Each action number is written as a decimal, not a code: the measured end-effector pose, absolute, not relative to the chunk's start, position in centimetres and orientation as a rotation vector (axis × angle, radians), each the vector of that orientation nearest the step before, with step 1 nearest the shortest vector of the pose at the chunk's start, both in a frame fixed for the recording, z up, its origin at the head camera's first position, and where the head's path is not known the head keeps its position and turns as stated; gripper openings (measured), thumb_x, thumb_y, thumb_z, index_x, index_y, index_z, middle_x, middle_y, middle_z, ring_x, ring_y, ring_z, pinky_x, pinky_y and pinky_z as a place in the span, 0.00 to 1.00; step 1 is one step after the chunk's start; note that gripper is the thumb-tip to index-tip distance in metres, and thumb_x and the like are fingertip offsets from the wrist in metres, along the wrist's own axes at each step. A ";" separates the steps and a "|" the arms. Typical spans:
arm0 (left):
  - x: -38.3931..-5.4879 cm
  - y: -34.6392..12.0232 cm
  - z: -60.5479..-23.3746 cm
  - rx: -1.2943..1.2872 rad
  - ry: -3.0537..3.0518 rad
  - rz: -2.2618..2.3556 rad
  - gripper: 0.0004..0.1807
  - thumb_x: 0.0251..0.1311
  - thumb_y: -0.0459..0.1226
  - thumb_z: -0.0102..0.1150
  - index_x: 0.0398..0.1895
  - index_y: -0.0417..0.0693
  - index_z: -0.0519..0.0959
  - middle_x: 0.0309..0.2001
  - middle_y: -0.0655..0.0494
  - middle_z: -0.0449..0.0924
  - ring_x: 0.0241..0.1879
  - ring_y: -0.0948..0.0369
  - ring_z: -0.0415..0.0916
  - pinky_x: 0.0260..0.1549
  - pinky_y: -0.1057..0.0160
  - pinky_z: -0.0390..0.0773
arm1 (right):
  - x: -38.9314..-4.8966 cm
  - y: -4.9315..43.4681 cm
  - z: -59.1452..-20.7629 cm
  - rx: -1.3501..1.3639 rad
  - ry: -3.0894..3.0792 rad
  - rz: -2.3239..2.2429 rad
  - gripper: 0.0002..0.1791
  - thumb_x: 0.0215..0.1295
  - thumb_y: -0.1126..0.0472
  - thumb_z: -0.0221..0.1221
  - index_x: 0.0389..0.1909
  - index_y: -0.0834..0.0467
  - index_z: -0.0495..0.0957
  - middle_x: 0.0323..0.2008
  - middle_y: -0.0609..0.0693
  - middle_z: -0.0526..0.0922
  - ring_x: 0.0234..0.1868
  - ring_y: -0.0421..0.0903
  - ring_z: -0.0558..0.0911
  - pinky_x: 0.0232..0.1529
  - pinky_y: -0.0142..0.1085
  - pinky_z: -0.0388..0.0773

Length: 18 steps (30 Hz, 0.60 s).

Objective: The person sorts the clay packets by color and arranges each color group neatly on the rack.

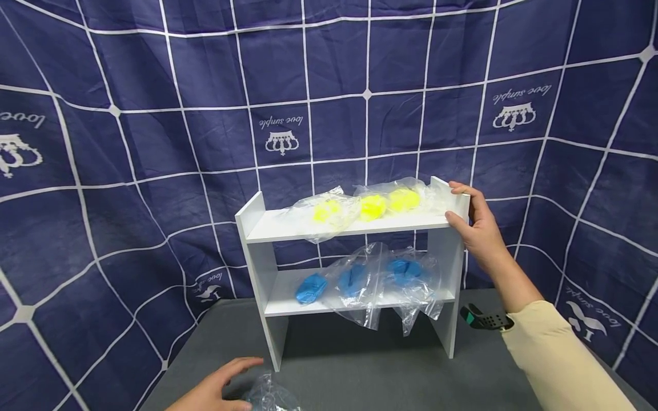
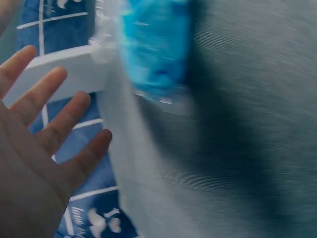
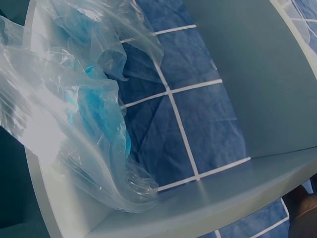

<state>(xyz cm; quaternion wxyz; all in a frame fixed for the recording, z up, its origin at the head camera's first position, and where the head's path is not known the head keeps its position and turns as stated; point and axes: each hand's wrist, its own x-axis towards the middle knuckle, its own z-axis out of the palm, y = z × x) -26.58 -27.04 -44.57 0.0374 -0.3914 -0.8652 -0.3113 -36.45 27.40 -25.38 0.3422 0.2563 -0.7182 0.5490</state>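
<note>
A white two-tier shelf (image 1: 336, 231) stands on the dark grey table. My right hand (image 1: 480, 225) grips the top of its right side panel, thumb in front and fingers over the edge. My left hand (image 1: 216, 388) is low at the left, fingers spread and holding nothing, as the left wrist view also shows. Close to it lies a clear plastic bag (image 1: 269, 394); a blue bundle (image 2: 156, 49) in clear plastic shows in the left wrist view. Clear bags with yellow bundles (image 1: 372, 206) line the upper board. Blue bundles (image 1: 311, 288), mostly in clear bags (image 3: 99, 109), sit on the lower board.
A dark blue curtain (image 1: 339, 125) with white grid lines hangs behind and at both sides. Bag ends droop over the lower board's front edge. The grey tabletop (image 1: 360, 377) reaches under and in front of the shelf. A dark band (image 1: 485, 318) hangs at my right wrist.
</note>
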 end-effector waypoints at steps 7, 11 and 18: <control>-27.8 -29.0 -48.5 -1.371 -2.570 -0.854 0.32 0.55 0.42 0.64 0.64 0.46 0.69 0.58 0.57 0.76 0.58 0.72 0.69 0.42 0.68 0.75 | -36.3 27.4 -25.4 0.656 -1.870 1.427 0.24 0.67 0.68 0.54 0.62 0.58 0.61 0.72 0.45 0.61 0.64 0.35 0.64 0.53 0.21 0.62; -28.1 -29.1 -49.6 -1.393 -2.534 -0.758 0.30 0.53 0.40 0.63 0.62 0.49 0.71 0.56 0.59 0.77 0.56 0.71 0.71 0.38 0.67 0.72 | -36.3 27.4 -25.3 0.669 -1.852 1.433 0.24 0.67 0.68 0.54 0.62 0.59 0.61 0.72 0.45 0.61 0.64 0.35 0.64 0.53 0.21 0.62; -28.4 -29.2 -50.0 -1.458 -2.463 -0.663 0.25 0.50 0.38 0.66 0.55 0.51 0.76 0.49 0.57 0.80 0.51 0.68 0.74 0.35 0.68 0.69 | -36.4 27.3 -25.4 0.691 -1.813 1.457 0.24 0.66 0.71 0.54 0.61 0.60 0.62 0.71 0.46 0.62 0.62 0.35 0.65 0.52 0.21 0.63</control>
